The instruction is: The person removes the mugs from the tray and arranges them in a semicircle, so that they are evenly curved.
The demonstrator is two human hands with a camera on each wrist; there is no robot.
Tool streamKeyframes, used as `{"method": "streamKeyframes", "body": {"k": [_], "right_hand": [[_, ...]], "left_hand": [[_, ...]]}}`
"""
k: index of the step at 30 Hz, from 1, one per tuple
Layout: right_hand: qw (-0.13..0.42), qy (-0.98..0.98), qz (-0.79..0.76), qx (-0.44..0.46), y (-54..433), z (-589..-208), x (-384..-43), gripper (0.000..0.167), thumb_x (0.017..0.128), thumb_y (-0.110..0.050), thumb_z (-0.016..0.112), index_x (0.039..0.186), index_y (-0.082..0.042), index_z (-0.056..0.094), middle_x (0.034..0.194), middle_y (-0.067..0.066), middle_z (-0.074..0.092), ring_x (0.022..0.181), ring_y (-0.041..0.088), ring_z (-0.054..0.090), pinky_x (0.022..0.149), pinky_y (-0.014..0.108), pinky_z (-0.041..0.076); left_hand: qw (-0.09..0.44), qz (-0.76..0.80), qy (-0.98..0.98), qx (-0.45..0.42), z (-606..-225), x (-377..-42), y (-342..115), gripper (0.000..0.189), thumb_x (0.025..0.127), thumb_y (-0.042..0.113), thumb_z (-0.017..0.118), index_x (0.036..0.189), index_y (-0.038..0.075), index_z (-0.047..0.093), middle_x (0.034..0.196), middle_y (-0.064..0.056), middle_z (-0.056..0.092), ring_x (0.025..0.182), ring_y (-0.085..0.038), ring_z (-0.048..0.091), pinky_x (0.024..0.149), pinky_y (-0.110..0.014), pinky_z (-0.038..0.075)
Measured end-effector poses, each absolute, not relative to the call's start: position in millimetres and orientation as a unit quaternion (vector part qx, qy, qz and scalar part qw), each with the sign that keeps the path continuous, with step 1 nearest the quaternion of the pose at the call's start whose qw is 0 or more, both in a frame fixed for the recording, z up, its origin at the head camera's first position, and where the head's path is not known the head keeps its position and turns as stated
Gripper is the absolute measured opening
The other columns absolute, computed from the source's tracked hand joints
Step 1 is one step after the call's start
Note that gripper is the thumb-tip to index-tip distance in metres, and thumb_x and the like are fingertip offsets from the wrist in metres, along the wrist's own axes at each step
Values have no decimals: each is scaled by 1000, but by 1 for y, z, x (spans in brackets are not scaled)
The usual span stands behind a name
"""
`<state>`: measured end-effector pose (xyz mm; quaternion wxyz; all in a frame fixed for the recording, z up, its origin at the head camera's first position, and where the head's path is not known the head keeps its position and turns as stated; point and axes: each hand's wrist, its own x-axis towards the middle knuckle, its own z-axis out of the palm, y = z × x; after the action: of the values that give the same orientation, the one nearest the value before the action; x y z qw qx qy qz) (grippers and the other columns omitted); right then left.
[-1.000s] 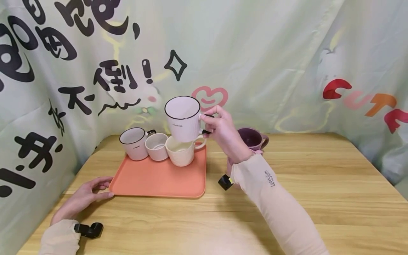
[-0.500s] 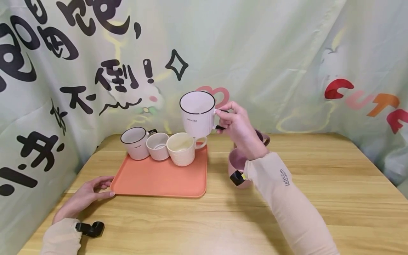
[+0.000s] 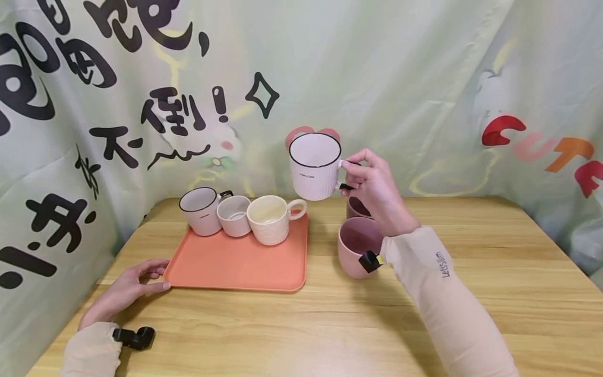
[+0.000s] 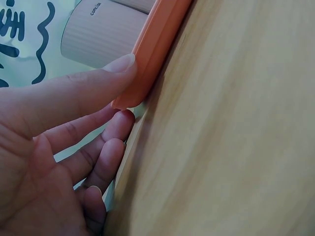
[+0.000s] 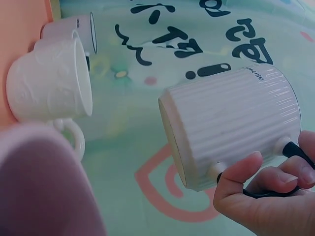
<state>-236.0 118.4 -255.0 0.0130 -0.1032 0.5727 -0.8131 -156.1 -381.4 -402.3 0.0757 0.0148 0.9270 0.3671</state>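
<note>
My right hand (image 3: 377,186) grips the black handle of a white mug (image 3: 314,170) with a dark rim, held in the air right of the tray. The right wrist view shows the mug's ribbed side (image 5: 231,123) and fingers curled round the handle. My left hand (image 3: 127,290) holds the front left corner of an orange tray (image 3: 235,267). Its thumb (image 4: 98,81) lies against the tray's wall, its other fingers at the corner. Along the tray's back stand another black-rimmed white mug (image 3: 202,217), a small white cup (image 3: 234,222) and a cream mug (image 3: 269,225).
Right of the tray, a pink mug (image 3: 353,256) stands on the wooden table (image 3: 235,335). Behind it is a purple mug (image 3: 356,209), partly hidden by my right hand. A printed curtain (image 3: 400,104) hangs behind the table.
My right hand has carried the black-rimmed mug rightward and slightly up, from above the cream mug to right of the tray. The pink mug shows more now. The left hand stays at the tray corner.
</note>
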Motion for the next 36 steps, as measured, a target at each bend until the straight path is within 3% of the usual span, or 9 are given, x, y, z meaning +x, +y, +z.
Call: {"method": "streamKeyframes", "body": {"k": [29, 36], "right_hand": [[-21, 567, -816, -109, 168, -266, -242, 19, 102, 5, 50, 90, -10, 52, 64, 0, 32, 61, 15, 32, 61, 33, 42], [-21, 568, -817, -99, 177, -270, -245, 23, 102, 5, 50, 87, -12, 54, 62, -1, 32, 59, 15, 31, 59, 33, 42]], "left_hand": [[69, 381, 922, 22, -403, -155, -381, 66, 90, 24, 79, 141, -8, 51, 120, -15, 62, 100, -11, 54, 81, -22, 44], [68, 373, 925, 22, -403, -155, -382, 67, 90, 25, 79, 140, -9, 51, 119, -15, 62, 101, -14, 54, 80, -22, 45]]}}
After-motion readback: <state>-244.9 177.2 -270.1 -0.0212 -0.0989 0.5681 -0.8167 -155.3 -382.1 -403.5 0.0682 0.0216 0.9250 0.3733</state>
